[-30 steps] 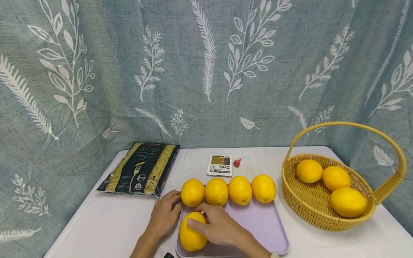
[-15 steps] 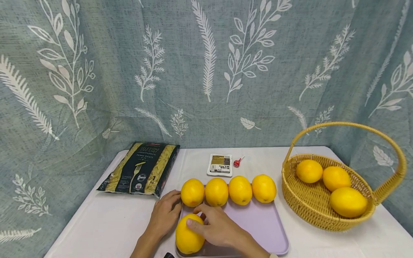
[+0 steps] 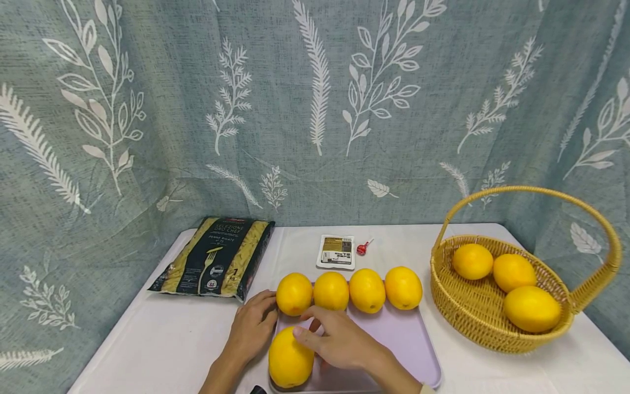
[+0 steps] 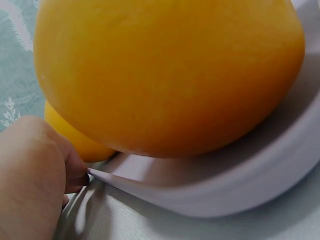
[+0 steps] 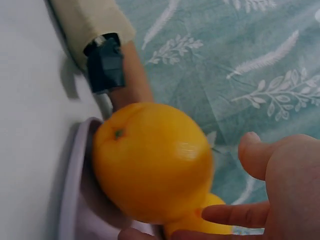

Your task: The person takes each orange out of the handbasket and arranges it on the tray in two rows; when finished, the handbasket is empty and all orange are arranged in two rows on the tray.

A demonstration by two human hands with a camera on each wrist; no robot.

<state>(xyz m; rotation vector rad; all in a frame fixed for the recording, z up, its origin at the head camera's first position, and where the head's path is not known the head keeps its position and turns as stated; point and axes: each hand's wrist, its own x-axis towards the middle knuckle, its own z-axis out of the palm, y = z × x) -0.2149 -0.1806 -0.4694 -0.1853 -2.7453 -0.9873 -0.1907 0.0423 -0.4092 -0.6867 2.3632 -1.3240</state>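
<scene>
At the near left corner of the lilac tray [image 3: 394,350] sits an orange [image 3: 290,358], large in the left wrist view. My right hand [image 3: 339,339] is beside it with fingers spread; in the right wrist view a gap shows between the thumb and the fruit. My left hand [image 3: 253,325] is at the tray's left side, thumb and fingertips holding its rim in the left wrist view. Along the tray's far edge stand several oranges [image 3: 331,293] in a row, the leftmost orange [image 3: 294,294] close to my left fingertips.
A wicker basket [image 3: 472,323] with a tall handle and three oranges [image 3: 513,273] in it stands at the right. Behind the tray lie a small white packet [image 3: 336,252] and a red lollipop [image 3: 362,249]. A bag of penne pasta [image 3: 214,257] lies at the back left.
The near orange has shifted slightly towards me and left into the tray's corner. My right hand has let go of it and moved a little right. The left hand stays put.
</scene>
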